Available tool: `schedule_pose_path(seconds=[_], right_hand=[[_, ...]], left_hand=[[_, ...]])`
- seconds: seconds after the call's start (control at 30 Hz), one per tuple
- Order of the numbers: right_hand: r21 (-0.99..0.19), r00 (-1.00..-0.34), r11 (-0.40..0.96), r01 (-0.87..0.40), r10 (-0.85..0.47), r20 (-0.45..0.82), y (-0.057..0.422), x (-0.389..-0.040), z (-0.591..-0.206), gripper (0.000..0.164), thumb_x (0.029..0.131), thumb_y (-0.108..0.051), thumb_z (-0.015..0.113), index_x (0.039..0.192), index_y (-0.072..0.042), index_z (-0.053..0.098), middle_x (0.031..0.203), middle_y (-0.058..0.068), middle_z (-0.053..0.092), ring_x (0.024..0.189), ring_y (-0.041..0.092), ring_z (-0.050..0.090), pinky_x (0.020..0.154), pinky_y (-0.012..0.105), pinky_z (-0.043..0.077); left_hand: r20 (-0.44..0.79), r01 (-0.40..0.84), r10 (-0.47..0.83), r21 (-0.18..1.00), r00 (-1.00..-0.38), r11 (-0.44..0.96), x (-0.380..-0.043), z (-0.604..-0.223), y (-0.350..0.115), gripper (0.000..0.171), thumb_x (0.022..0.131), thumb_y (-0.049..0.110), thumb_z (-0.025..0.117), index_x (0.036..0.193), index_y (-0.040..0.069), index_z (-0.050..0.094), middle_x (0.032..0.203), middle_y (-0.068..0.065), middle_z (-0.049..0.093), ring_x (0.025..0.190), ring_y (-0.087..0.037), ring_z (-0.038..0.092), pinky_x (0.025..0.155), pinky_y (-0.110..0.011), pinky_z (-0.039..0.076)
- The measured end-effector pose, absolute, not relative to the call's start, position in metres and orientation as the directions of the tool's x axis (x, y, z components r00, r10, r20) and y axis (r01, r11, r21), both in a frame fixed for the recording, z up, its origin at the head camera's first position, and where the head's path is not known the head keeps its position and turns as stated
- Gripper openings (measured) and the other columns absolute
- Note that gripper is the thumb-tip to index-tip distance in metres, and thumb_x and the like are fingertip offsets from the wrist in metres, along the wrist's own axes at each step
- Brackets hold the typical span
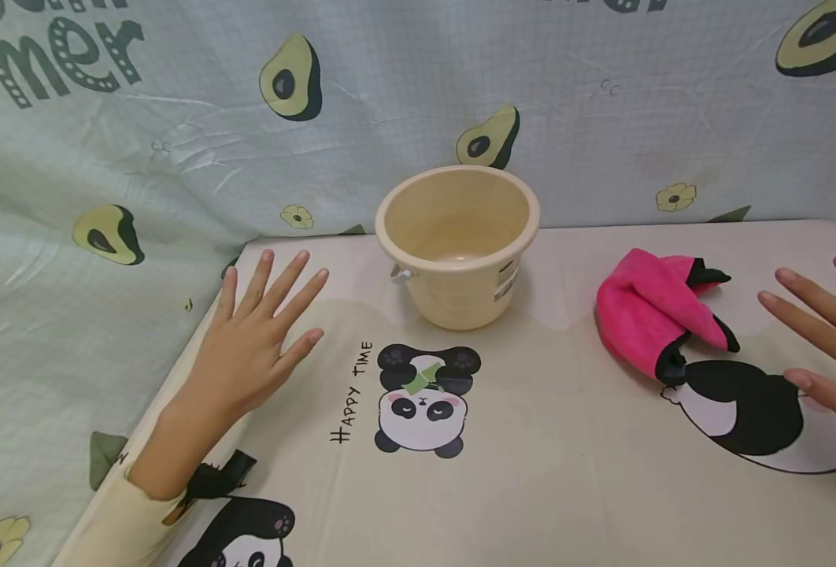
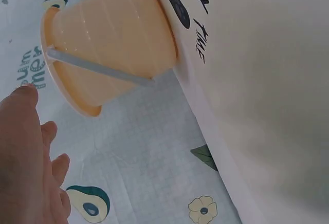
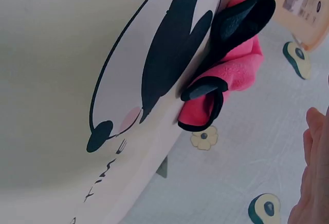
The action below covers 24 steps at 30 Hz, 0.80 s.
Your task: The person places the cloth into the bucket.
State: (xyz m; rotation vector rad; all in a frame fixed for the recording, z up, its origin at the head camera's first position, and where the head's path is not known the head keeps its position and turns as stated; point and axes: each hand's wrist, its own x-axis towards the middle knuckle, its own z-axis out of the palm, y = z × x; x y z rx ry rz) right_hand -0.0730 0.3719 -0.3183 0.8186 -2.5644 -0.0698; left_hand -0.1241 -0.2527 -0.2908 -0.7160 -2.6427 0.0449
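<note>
A cream plastic bucket (image 1: 460, 291) stands upright near the back of the table, its inside bare as far as it shows. In the left wrist view the bucket (image 2: 115, 39) has a pale handle hanging along its side. To its right lies a crumpled pink cloth (image 1: 645, 307) with black edging, also seen as folded pink cloth (image 3: 239, 72) in the right wrist view. My left hand (image 1: 248, 346) hovers left of the bucket with fingers spread, holding nothing. My right hand (image 1: 832, 339), partly cut off by the frame edge, is right of the cloth, fingers extended and apart from it.
The table (image 1: 531, 472) wears a cream cover printed with pandas and lettering. Behind and to the left hangs a pale curtain (image 1: 390, 94) with avocado prints, close behind the bucket. A black strap (image 1: 223, 476) is around the left wrist.
</note>
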Motion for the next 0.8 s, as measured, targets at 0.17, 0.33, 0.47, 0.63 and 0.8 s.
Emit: schedule_pose_path(seconds=[0.17,0.33,0.47,0.63,0.8], right_hand=[[0.187,-0.716,0.822,-0.537,-0.562,0.414,0.37,-0.075,-0.318,0.09,0.096,-0.08,0.017,0.165,-0.023,0.009,0.171,0.007,0.006,0.157,0.031,0.004,0.124,0.058,0.0],[0.195,-0.697,0.804,-0.561,-0.586,0.414,0.366,-0.08,-0.315,0.09,0.096,-0.079,0.018,0.165,-0.022,0.012,0.171,0.006,0.007,0.156,0.032,0.005,0.124,0.058,0.001],[0.196,-0.686,0.797,-0.572,-0.596,0.418,0.361,-0.083,-0.313,0.089,0.097,-0.078,0.018,0.165,-0.021,0.014,0.171,0.006,0.007,0.156,0.035,0.005,0.124,0.058,0.001],[0.179,-0.744,0.836,-0.518,-0.544,0.388,0.352,-0.082,-0.309,0.09,0.094,-0.082,0.015,0.165,-0.028,0.007,0.172,0.003,0.002,0.156,0.035,-0.001,0.123,0.06,-0.004],[0.175,-0.828,0.887,-0.427,-0.461,0.32,0.345,-0.079,-0.306,0.095,0.089,-0.086,0.022,0.164,-0.033,0.0,0.171,-0.001,-0.007,0.156,0.033,-0.01,0.121,0.062,-0.011]], left_hand=[[0.361,0.504,0.499,-0.088,-0.788,0.859,-0.129,-0.287,-0.243,0.067,0.106,0.064,0.018,0.164,0.031,0.021,0.171,0.004,0.011,0.157,-0.03,0.003,0.124,-0.058,-0.005],[0.361,0.534,0.509,-0.035,-0.781,0.845,-0.135,-0.284,-0.237,0.064,0.107,0.06,0.024,0.164,0.03,0.021,0.171,0.004,0.012,0.157,-0.03,0.004,0.124,-0.059,-0.003],[0.361,0.559,0.511,0.034,-0.78,0.828,-0.14,-0.28,-0.231,0.063,0.108,0.059,0.025,0.164,0.03,0.021,0.171,0.005,0.013,0.157,-0.028,0.003,0.124,-0.059,-0.003],[0.36,0.586,0.511,0.135,-0.78,0.799,-0.149,-0.277,-0.224,0.064,0.108,0.059,0.023,0.164,0.028,0.02,0.17,0.005,0.015,0.157,-0.026,0.002,0.124,-0.058,-0.005],[0.357,0.606,0.504,0.286,-0.786,0.742,-0.16,-0.275,-0.217,0.067,0.106,0.063,0.022,0.164,0.029,0.02,0.169,0.006,0.017,0.157,-0.024,0.0,0.124,-0.057,-0.005]])
